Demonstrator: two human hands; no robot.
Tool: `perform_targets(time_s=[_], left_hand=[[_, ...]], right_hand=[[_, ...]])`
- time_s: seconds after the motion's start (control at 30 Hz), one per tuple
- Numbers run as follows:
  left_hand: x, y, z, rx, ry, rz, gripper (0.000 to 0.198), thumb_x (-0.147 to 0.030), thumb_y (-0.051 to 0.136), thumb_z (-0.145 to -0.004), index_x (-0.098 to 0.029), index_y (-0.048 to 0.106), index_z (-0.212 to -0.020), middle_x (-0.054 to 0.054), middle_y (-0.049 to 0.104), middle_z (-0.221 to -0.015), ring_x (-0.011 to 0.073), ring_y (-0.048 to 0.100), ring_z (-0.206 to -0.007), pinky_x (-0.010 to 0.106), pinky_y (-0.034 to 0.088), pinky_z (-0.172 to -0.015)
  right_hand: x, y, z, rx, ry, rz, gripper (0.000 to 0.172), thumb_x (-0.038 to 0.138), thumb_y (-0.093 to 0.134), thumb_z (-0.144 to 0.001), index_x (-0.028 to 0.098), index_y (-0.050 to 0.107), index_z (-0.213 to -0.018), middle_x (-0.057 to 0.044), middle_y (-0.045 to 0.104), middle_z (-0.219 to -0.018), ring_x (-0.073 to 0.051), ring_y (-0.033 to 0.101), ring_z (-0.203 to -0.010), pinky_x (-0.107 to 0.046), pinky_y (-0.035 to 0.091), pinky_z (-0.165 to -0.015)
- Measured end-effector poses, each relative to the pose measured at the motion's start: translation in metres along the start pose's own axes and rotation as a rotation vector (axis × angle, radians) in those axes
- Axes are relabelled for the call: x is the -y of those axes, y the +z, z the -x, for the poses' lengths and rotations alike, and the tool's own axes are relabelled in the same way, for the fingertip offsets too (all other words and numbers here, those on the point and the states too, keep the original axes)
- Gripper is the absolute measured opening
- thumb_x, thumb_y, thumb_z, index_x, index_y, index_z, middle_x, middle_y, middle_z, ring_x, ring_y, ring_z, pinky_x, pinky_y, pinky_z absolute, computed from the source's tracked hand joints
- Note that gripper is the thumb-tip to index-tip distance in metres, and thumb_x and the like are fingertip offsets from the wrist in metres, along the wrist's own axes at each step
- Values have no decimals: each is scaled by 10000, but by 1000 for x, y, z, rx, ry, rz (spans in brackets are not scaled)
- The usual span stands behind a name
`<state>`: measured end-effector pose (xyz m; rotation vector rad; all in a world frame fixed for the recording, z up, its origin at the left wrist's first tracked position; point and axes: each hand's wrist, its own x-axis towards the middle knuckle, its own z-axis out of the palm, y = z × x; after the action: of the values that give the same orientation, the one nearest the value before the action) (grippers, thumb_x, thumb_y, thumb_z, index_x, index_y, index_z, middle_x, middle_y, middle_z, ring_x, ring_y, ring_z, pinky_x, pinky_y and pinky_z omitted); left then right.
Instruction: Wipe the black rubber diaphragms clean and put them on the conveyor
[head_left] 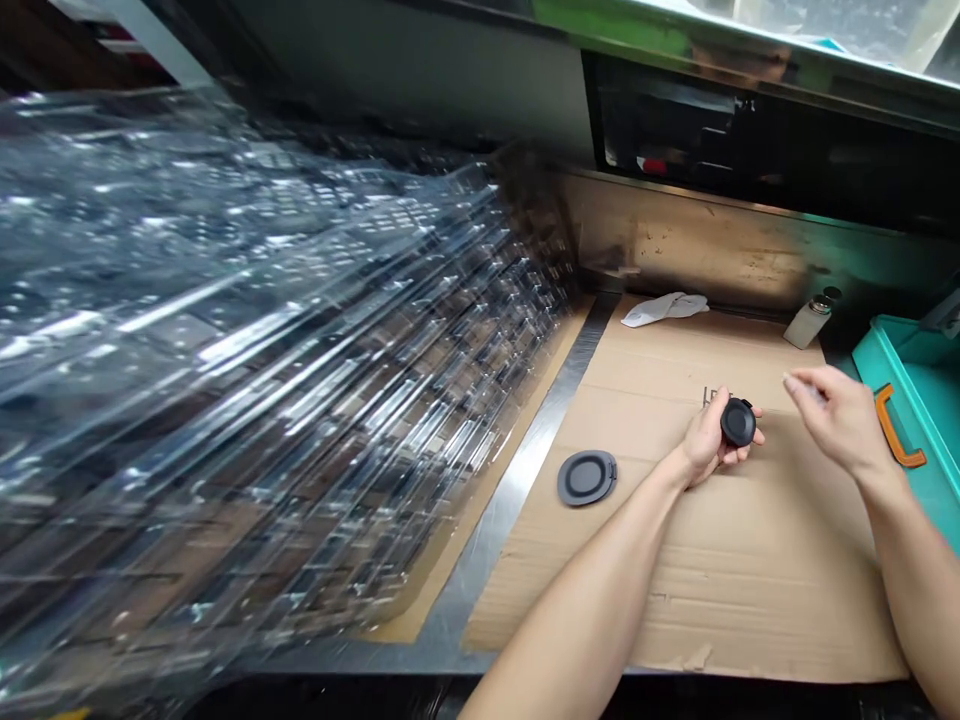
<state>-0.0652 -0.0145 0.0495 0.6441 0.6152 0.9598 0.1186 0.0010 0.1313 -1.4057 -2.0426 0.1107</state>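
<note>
My left hand (pixel 703 446) is closed around a small round black cap (pixel 738 423), its dished face turned up. The cap has a little tab at its top edge. Just to the right, apart from the cap, my right hand (pixel 846 412) hovers over the cardboard with thumb and fingers drawn together; whether anything is pinched there is too small to tell. A wider, flat, dark grey disc (pixel 587 478) with a ringed centre and a side tab lies on the cardboard sheet (pixel 757 590), left of my left forearm.
Stacked clear plastic trays (pixel 322 370) fill the left side. A white cloth (pixel 664 309) and a small bottle with a metal top (pixel 808 322) sit toward the back. At right stands a teal bin (pixel 911 350) with an orange handle (pixel 898 432). A metal panel (pixel 697 240) rises behind.
</note>
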Motion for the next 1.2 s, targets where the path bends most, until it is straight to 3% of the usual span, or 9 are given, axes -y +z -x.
perform_targets(time_s=[0.13,0.33,0.53,0.9,1.2], left_hand=[[7,3,2,-41,84,-178,724,-713,359,-976,-65,676,-1040,90,684,-665,88,435,-367,215,214,-364],[10,5,8,-55,148,-497,799,-681,234,-1015,-106,681,-688,41,510,-421,85,365,-306,222,257,-353],[9,11,15,-103,177,-657,789,-691,271,-1015,-122,673,-645,36,522,-422,86,409,-309,212,309,-357],[13,18,17,-151,174,-680,718,-557,284,-1060,-118,653,-629,54,570,-450,93,478,-323,196,337,-359],[15,18,18,-138,196,-683,729,-600,315,-1047,-112,660,-627,59,577,-461,91,480,-322,193,341,-351]], right_hand=[[9,21,46,-28,-67,-92,265,407,515,-1015,247,723,-978,-72,760,-989,-241,690,-900,-378,529,-828],[4,37,48,53,-131,-25,272,363,485,-1014,224,715,-973,-87,722,-922,-228,658,-829,-354,491,-753],[-3,39,49,124,-127,19,255,323,493,-977,208,707,-897,-75,686,-831,-206,612,-748,-331,428,-682],[-5,38,47,182,-137,-16,257,248,497,-938,202,711,-805,-58,675,-766,-192,601,-704,-321,417,-676],[-4,33,44,211,-79,-60,245,254,527,-891,219,732,-760,-44,718,-756,-193,625,-687,-315,438,-674]])
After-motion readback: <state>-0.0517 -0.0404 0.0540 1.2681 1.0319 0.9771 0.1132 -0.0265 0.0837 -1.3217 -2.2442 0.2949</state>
